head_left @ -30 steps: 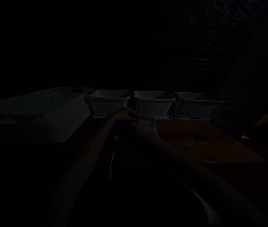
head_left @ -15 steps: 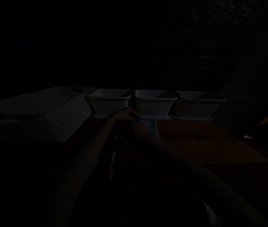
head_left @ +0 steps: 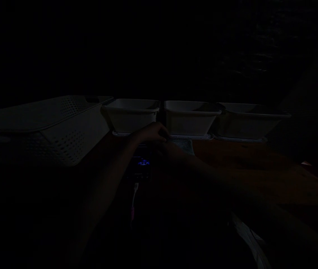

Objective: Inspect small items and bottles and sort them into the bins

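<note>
Though the scene is very dark, both hands show at the far middle of the desk point(head_left: 245, 164). Left hand point(head_left: 150, 132) has its fingers curled onto the near edge of a pale cloth point(head_left: 183, 144); right hand point(head_left: 173, 153) lies on the cloth just beside it (finger state: cannot tell, too dark). The cloth lies flat right in front of three white tubs point(head_left: 189, 117) lined up along the back. A large perforated basket point(head_left: 52, 129) crowds the left side. Between the forearms sits a dark device with a blue light point(head_left: 143, 162), with a white cable point(head_left: 134, 194) trailing toward the person.
</note>
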`<control>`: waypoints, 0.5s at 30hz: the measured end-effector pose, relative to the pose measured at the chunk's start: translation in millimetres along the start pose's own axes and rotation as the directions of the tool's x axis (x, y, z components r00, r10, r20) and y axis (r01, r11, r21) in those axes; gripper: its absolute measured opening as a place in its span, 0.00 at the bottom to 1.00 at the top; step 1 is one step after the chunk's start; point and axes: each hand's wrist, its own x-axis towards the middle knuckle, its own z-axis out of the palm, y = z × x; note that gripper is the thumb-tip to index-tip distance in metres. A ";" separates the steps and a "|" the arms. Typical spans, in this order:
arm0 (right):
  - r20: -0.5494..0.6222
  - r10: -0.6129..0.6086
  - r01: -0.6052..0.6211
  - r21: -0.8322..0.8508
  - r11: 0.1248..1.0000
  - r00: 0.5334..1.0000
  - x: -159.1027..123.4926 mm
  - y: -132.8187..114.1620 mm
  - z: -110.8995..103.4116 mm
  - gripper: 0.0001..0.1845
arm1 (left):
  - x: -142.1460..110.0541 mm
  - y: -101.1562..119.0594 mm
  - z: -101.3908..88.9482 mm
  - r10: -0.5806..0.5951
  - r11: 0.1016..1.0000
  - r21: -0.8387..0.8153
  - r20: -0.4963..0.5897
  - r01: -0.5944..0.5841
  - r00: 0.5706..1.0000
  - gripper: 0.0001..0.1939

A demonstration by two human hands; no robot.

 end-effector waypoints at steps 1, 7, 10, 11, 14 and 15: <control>-0.020 0.000 0.000 0.013 1.000 1.000 -1.3 0.0 0.3 0.18 | -0.1 1.2 0.1 -0.008 1.000 -0.006 0.008 0.009 1.000 0.15; -0.052 -0.017 0.020 0.073 0.997 0.999 -7.6 -4.3 -1.4 0.16 | 0.4 -1.0 1.8 0.003 1.000 -0.008 0.015 -0.003 1.000 0.15; -0.057 -0.011 0.016 0.081 0.997 0.998 -7.5 -5.2 -2.7 0.16 | 0.0 -2.6 1.3 -0.002 1.000 0.002 0.008 0.002 1.000 0.15; -0.047 0.001 0.003 0.078 0.997 0.999 -7.5 -5.6 -3.3 0.16 | -0.2 -2.8 1.1 -0.004 1.000 0.003 0.007 0.004 1.000 0.14; -0.010 0.044 -0.044 0.053 0.998 0.999 -7.7 -7.8 -5.0 0.16 | -0.6 -3.1 1.0 0.003 1.000 -0.001 0.005 -0.003 1.000 0.14; -0.006 0.055 -0.055 0.035 0.998 0.998 -8.0 -8.6 -5.5 0.17 | -0.6 -3.4 1.2 0.005 1.000 -0.002 0.004 -0.005 1.000 0.14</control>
